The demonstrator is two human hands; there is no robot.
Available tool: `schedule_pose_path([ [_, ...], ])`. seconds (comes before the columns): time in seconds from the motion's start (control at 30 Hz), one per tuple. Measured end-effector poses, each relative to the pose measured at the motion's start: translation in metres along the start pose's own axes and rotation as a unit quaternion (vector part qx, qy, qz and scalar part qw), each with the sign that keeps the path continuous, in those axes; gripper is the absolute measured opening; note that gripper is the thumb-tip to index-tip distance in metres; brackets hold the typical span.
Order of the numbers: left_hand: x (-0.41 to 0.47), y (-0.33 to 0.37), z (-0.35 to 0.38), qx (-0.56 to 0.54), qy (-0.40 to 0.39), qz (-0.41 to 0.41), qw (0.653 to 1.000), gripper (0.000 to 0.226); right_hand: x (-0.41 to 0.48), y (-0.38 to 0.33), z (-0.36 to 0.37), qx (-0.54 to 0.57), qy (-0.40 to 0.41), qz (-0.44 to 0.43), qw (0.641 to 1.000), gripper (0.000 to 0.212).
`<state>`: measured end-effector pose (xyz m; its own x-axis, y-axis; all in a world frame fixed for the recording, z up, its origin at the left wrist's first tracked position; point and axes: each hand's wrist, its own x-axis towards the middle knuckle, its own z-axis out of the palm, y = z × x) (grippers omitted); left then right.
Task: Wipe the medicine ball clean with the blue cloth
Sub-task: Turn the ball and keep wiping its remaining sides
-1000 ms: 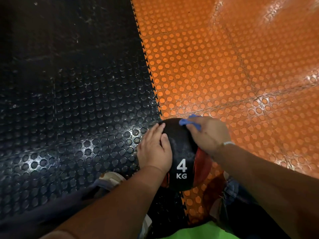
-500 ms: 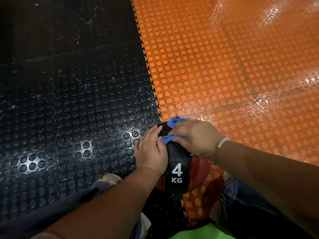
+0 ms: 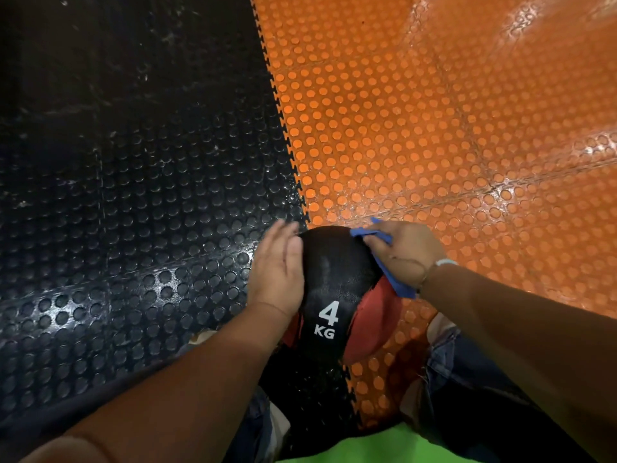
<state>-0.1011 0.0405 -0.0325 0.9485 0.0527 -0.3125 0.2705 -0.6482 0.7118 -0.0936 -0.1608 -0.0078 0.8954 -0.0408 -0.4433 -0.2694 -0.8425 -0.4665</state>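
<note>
A black and red medicine ball (image 3: 334, 279) marked "4 KG" sits on the floor between my knees, over the seam of the black and orange mats. My left hand (image 3: 278, 269) lies flat against the ball's left side with straight fingers. My right hand (image 3: 405, 253) holds the blue cloth (image 3: 394, 282) pressed to the ball's upper right side; cloth ends stick out above the fingers and below the wrist. The ball's underside is hidden.
The floor is studded rubber matting, black tiles (image 3: 133, 195) on the left and orange tiles (image 3: 434, 128) on the right, joined by a toothed seam. My knees in dark jeans (image 3: 467, 379) flank the ball; a green shirt edge (image 3: 350, 446) shows at the bottom.
My right hand with the cloth has swept from the ball's top centre to its upper right side. The left hand's fingers have straightened and shifted slightly on the left side.
</note>
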Motion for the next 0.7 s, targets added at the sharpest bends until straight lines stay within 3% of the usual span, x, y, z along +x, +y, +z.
schedule_pose_path([
  [0.07,-0.016,0.01,0.003,-0.014,0.111,-0.196,0.974,0.051,-0.002,0.02,0.004,0.072,-0.015,0.174,0.982,0.025],
  [0.13,-0.033,0.021,0.013,-0.056,0.085,-0.402,0.91,0.053,-0.006,0.032,0.004,0.127,-0.076,0.282,0.948,0.035],
  [0.2,-0.042,0.029,0.02,-0.088,0.037,-0.438,0.894,0.054,-0.007,0.037,-0.001,0.139,-0.1,0.31,0.935,0.044],
  [0.3,-0.037,0.024,0.021,-0.033,0.024,-0.353,0.935,0.052,-0.02,0.024,-0.005,0.163,0.029,0.181,0.969,0.037],
  [0.37,-0.038,0.016,0.018,0.005,-0.027,-0.239,0.971,0.061,-0.029,0.005,-0.003,0.104,0.019,0.054,0.993,0.032],
  [0.43,-0.048,0.007,0.013,0.067,-0.105,-0.072,0.99,0.092,-0.029,-0.005,0.005,0.034,-0.007,-0.005,0.999,0.029],
  [0.5,-0.051,-0.001,0.006,0.11,-0.168,0.04,0.979,0.127,-0.023,-0.001,0.008,0.022,0.006,0.028,0.999,0.027],
  [0.6,-0.036,-0.001,0.004,0.111,-0.189,0.062,0.974,0.144,-0.022,0.005,0.006,0.042,0.039,0.069,0.996,0.028],
  [0.7,-0.021,0.014,0.011,0.127,-0.177,0.035,0.975,0.142,-0.031,-0.012,0.005,-0.092,0.049,-0.063,0.993,0.03],
])
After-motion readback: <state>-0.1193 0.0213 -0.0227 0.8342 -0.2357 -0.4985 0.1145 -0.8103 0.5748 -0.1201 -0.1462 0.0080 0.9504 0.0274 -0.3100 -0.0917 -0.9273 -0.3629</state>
